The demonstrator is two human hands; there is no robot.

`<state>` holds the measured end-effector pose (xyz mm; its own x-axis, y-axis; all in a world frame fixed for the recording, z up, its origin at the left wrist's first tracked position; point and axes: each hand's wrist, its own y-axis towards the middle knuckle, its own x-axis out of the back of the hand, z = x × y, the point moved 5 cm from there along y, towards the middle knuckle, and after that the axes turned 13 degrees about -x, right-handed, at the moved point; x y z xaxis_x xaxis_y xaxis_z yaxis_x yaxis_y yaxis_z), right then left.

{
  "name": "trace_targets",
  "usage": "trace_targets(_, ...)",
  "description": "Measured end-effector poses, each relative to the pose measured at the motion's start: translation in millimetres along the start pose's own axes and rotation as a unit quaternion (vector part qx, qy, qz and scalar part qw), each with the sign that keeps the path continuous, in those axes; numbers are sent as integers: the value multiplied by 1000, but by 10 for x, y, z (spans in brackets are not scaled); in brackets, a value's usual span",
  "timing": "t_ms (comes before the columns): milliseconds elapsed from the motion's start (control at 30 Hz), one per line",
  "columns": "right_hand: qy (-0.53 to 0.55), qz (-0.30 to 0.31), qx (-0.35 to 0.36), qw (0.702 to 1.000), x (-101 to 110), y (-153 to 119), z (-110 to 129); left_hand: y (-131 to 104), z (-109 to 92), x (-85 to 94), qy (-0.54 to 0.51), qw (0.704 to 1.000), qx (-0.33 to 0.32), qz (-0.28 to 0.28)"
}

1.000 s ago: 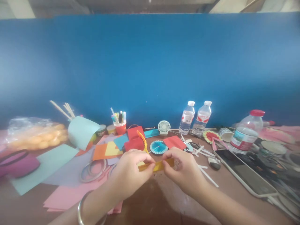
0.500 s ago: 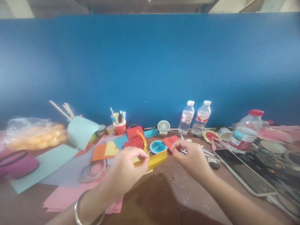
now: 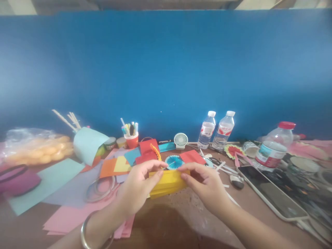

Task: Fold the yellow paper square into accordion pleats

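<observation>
A piece of folded yellow paper is held up between both hands, with crease lines running along its length. My left hand pinches its left end between thumb and fingers. At the right end, my right hand grips its upper edge the same way. Just behind the paper lies a blue pleated paper rosette. A yellow-orange braided strip stands behind my left fingertips. Red paper lies flat beyond my right hand.
Pink sheets, orange paper and tape rings lie left. A cup of pens, a small fan and water bottles stand at the back. On the right are a phone, scissors and a larger bottle.
My right hand has moved left from beside the red paper and taken hold of the yellow paper's right end. The yellow paper now shows a wider face toward me.
</observation>
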<state>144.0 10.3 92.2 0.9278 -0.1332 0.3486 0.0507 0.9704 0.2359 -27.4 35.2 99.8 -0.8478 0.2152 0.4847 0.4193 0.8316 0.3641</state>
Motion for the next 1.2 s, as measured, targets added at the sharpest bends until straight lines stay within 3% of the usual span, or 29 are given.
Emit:
trace_targets(133, 60, -16, -10, 998, 33, 15, -36, -4, -54, 37, 37, 998, -47, -25)
trace_targets(333, 118, 5, 6, 993, 0, -6, 7, -36, -29, 7, 45, 999, -30, -8)
trace_targets(600, 111, -25, 21, 993, 42, -23, 79, -98, -126, 51, 160, 985, -56, -43)
trace_targets(900, 102, -60, 112, 987, 58, -101, 142, -127, -276, 48, 162, 972, -149, -83)
trace_targets(1033, 114, -55, 120, 985, 57, -106, 135, -139, -306, 39, 151, 971, -159, -95)
trace_targets(1200, 56, -11, 111, 992, 46, -83, 184, -170, -269, -12, 138, 979, -132, -68)
